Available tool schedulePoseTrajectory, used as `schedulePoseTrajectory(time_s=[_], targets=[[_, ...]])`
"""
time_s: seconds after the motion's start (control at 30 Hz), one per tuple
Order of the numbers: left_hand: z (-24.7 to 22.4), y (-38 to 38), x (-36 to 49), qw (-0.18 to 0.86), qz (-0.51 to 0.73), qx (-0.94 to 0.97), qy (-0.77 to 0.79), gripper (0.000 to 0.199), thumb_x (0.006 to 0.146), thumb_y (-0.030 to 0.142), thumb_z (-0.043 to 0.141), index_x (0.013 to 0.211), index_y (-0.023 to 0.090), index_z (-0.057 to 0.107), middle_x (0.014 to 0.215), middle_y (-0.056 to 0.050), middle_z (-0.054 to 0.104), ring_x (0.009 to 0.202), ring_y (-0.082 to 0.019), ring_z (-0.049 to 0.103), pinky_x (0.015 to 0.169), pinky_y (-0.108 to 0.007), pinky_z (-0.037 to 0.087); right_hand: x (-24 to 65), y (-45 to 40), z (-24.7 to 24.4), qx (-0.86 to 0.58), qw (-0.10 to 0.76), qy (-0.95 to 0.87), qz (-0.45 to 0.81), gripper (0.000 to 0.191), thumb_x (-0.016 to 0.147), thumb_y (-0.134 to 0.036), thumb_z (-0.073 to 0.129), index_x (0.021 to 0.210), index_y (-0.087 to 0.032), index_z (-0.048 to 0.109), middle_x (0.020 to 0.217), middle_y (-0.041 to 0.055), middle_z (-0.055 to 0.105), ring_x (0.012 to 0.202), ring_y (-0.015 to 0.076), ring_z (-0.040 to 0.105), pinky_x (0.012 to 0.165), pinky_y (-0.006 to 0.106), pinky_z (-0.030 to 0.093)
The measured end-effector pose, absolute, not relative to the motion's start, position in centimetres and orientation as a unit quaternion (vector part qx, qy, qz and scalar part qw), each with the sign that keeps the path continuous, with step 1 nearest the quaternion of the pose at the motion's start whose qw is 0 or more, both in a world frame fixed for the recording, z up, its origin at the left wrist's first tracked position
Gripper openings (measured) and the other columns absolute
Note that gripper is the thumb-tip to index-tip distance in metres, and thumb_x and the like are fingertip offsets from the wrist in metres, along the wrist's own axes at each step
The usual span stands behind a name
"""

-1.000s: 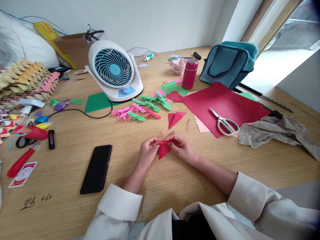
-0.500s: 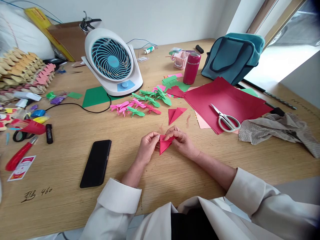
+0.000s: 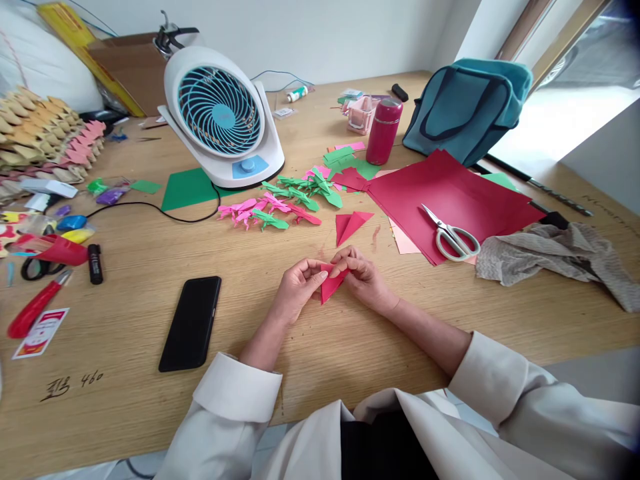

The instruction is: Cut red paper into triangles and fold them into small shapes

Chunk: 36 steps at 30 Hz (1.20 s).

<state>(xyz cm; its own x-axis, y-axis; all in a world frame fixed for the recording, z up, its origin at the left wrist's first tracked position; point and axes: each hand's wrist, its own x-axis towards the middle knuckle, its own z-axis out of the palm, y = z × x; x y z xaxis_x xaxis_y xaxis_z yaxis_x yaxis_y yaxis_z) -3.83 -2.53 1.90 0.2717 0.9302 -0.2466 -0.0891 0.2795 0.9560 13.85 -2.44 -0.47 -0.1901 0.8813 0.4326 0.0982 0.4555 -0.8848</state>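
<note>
A small folded red paper (image 3: 330, 287) is held between both hands, its point toward me. My left hand (image 3: 296, 288) pinches its left corner, thumb on top. My right hand (image 3: 364, 280) grips the upper right part with bent fingers that hide some of the folds. Just beyond the hands lies another folded red piece (image 3: 351, 227), touched by neither. Farther back, pink and green folded paper figures (image 3: 300, 193) are heaped together. Large red sheets (image 3: 450, 200) lie at the right, with white-handled scissors (image 3: 453, 235) on them.
A black phone (image 3: 191, 323) lies left of my left forearm. Behind stand a fan (image 3: 220, 117), a red flask (image 3: 384, 132) and a teal bag (image 3: 465, 110). A grey cloth (image 3: 555, 263) is at the right; a marker (image 3: 95, 264) and red-handled tool (image 3: 35, 308) at the left.
My left thumb has moved right, farther over the folded paper. The right hand still grips the paper, nearly in place. The whole view has shifted slightly.
</note>
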Motion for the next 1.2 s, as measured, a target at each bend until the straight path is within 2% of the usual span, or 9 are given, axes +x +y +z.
schedulePoseTrajectory(time_s=[0.23, 0.43, 0.73, 1.0, 1.2], targets=[[1.6, -2.5, -3.9, 0.655, 0.390, 0.452, 0.463, 0.040, 0.070, 0.040, 0.081, 0.100, 0.017, 0.066, 0.091, -0.004, 0.073, 0.076, -0.016, 0.068, 0.059, -0.022, 0.054, 13.8, -2.5, -0.6, -0.360, 0.525, -0.697, 0.330, 0.030, 0.088, -0.007, 0.049, 0.077, -0.024, 0.071, 0.097, 0.0054, 0.057, 0.092, 0.0178, 0.057, 0.083, 0.036, 0.048], [1.6, -2.5, -3.8, 0.674, 0.368, 0.434, 0.470, 0.047, 0.067, 0.046, 0.083, 0.098, 0.015, 0.068, 0.079, -0.004, 0.074, 0.062, -0.014, 0.067, 0.056, -0.025, 0.054, 13.7, -2.6, -0.6, -0.380, 0.527, -0.696, 0.306, 0.029, 0.087, -0.008, 0.050, 0.077, -0.024, 0.072, 0.099, 0.0064, 0.057, 0.091, 0.0191, 0.056, 0.080, 0.037, 0.050], [1.4, -2.4, -3.9, 0.684, 0.352, 0.440, 0.463, 0.044, 0.068, 0.043, 0.084, 0.099, 0.015, 0.072, 0.080, -0.006, 0.075, 0.064, -0.015, 0.069, 0.057, -0.024, 0.053, 13.8, -2.8, 0.1, -0.387, 0.523, -0.706, 0.281, 0.031, 0.083, -0.003, 0.046, 0.078, -0.024, 0.069, 0.096, 0.0058, 0.058, 0.089, 0.0183, 0.057, 0.077, 0.035, 0.050], [1.5, -2.4, -3.9, 0.682, 0.360, 0.445, 0.455, 0.037, 0.069, 0.039, 0.083, 0.093, 0.014, 0.070, 0.076, -0.005, 0.075, 0.062, -0.014, 0.067, 0.055, -0.022, 0.051, 13.8, -2.7, 0.3, -0.395, 0.529, -0.706, 0.256, 0.026, 0.084, -0.004, 0.048, 0.095, -0.023, 0.063, 0.091, 0.0049, 0.059, 0.087, 0.0187, 0.057, 0.078, 0.035, 0.049], [1.4, -2.5, -3.9, 0.669, 0.370, 0.453, 0.459, 0.037, 0.071, 0.039, 0.081, 0.096, 0.014, 0.069, 0.077, -0.005, 0.075, 0.062, -0.014, 0.066, 0.059, -0.025, 0.052, 13.9, -2.6, -0.5, -0.412, 0.528, -0.674, 0.313, 0.034, 0.083, -0.006, 0.049, 0.111, -0.024, 0.056, 0.099, 0.0052, 0.058, 0.088, 0.0173, 0.059, 0.081, 0.035, 0.052]])
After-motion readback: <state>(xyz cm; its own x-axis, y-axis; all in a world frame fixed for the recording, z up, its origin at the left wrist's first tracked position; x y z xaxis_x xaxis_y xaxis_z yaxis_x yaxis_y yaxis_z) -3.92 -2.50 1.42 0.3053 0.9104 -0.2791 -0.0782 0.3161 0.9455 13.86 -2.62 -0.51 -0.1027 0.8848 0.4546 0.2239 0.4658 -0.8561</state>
